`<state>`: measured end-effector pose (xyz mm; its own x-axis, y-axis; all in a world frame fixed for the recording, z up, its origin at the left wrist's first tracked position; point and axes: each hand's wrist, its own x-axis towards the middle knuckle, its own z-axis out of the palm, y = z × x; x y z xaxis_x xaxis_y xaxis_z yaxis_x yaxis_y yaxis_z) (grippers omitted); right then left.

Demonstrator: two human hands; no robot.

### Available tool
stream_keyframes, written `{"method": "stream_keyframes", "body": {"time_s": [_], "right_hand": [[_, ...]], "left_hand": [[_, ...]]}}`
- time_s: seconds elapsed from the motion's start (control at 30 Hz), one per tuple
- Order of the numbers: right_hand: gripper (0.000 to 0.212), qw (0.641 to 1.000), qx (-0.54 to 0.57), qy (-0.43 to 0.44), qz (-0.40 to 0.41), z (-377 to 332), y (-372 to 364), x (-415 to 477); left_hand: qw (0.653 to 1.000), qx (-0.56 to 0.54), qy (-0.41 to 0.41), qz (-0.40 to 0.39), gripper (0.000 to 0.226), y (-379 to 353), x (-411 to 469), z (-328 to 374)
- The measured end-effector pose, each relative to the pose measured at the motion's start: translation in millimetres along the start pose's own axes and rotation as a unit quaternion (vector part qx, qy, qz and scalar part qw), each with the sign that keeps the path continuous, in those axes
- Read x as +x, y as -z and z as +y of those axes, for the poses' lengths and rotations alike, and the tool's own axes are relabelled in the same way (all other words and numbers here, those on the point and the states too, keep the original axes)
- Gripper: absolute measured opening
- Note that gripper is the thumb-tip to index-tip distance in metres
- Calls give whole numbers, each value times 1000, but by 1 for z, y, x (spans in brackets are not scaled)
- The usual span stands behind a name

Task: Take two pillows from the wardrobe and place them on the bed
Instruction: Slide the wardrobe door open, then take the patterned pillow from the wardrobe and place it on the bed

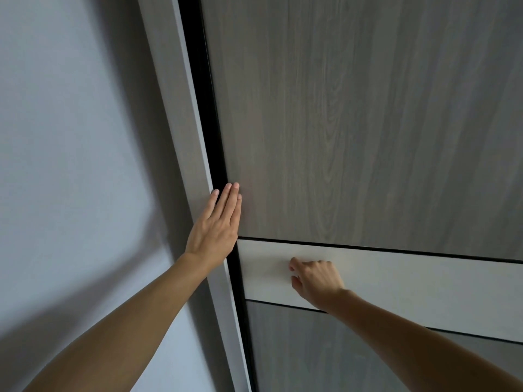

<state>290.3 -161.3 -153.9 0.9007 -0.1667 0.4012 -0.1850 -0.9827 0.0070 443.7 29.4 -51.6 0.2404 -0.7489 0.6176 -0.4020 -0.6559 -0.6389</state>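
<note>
Here left hand (216,227) flat at wardrobe door (353,123) edge, right hand (317,280) curled on it

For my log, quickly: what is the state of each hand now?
Left hand: open, flat at the wardrobe door edge, holding nothing.
Right hand: fingers curled against the pale band, holding nothing.

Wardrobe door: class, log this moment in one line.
stage: opening | wardrobe door: shut | left hand: flat at edge | right hand: on pale band | pillows: unseen

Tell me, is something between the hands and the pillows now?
Yes. The wardrobe door stands between them, open only by a narrow dark gap at its left edge. The left hand lies flat there; the right hand rests on the pale band. No pillows show.
</note>
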Motion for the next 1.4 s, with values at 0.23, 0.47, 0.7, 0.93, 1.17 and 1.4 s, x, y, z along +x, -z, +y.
{"method": "stream_keyframes", "body": {"time_s": [0.23,0.47,0.7,0.93,1.17,1.4], "right_hand": [[22,1000,-9,-1,-5,-6,-4,6],[30,997,40,-43,-44,9,5,-22],[32,982,7,-164,-89,99,46,-137],[34,944,-31,-311,-104,204,115,-336],[28,887,-65,-438,-133,275,175,-544],[29,846,-79,-510,-132,334,194,-662]], "left_hand": [[998,46,-23,-27,69,-1,-3,-2],[996,-60,37,-61,65,38,3,22],[971,-230,-46,-47,25,115,20,123],[895,-414,-141,-92,19,248,36,293],[828,-503,-214,-127,21,383,15,465],[778,-538,-282,-158,21,446,3,584]]}}
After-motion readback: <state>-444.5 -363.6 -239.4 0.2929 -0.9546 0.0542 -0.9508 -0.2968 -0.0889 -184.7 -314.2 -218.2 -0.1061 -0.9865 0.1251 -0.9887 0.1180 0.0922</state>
